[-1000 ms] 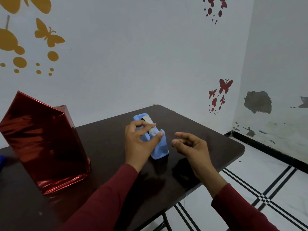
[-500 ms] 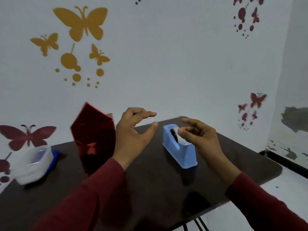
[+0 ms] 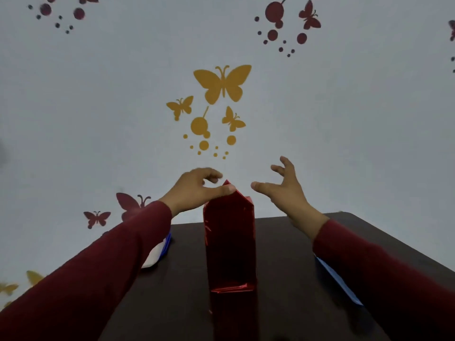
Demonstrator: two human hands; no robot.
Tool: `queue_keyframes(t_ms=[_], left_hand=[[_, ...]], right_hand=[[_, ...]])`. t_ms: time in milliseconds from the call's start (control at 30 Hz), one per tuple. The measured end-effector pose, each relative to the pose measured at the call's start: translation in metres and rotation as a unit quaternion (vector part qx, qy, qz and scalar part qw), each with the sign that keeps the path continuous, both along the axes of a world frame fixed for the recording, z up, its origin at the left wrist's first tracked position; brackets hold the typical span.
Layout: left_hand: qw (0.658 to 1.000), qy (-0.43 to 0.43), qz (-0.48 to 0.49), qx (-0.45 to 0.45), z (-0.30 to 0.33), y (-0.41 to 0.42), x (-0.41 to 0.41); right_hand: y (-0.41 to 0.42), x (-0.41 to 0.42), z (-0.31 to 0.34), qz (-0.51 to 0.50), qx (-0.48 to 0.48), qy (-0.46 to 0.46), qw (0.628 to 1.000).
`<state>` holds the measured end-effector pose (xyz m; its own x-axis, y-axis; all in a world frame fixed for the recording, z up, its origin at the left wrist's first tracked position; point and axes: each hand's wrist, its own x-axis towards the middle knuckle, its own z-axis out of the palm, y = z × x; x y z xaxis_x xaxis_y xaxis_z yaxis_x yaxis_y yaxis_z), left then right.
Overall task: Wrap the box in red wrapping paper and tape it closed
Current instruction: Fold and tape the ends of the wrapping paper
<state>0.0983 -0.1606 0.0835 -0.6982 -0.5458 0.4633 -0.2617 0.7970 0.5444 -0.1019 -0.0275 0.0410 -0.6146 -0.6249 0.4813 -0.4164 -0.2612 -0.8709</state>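
One box: I see the box [image 3: 230, 244], tall, in glossy red foil creased to a peak, upright mid-surface [image 3: 290, 279].
Left hand [image 3: 197, 188]: my thumb touches the peak, fingers curled, pinching nothing.
Right hand [image 3: 285, 185]: spread, empty, beside the peak.
Around: blue tape dispenser [image 3: 339, 284] half-hidden by my right sleeve; white container [image 3: 154, 257] behind my left.

I see a pale grey-white painted wall [image 3: 98, 107] filling the far view, with yellow butterfly stickers [image 3: 222, 83] at centre and dark red butterfly stickers [image 3: 97, 217] lower left. The dark brown glossy surface [image 3: 290, 267] lies near, dimly lit.
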Motion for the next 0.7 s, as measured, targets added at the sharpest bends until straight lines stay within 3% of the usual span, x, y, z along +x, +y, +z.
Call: queue_keyframes(t_ms=[67,233,567,700], left_hand=[[0.999,-0.027,-0.027,0.021,0.002,-0.009,-0.006],[0.997,0.007,-0.062,0.041,0.004,-0.026,-0.026],[0.984,0.009,-0.058,0.169,-0.004,-0.053,-0.044],[0.99,0.04,-0.021,0.133,-0.014,-0.057,-0.049]], right_hand=[[-0.021,0.001,-0.001,0.0,0.029,-0.016,0.999],[-0.052,0.001,-0.011,-0.001,0.07,-0.055,0.996],[-0.058,-0.003,-0.016,0.03,0.067,-0.09,0.993],[-0.054,0.003,-0.013,0.058,0.066,-0.111,0.99]])
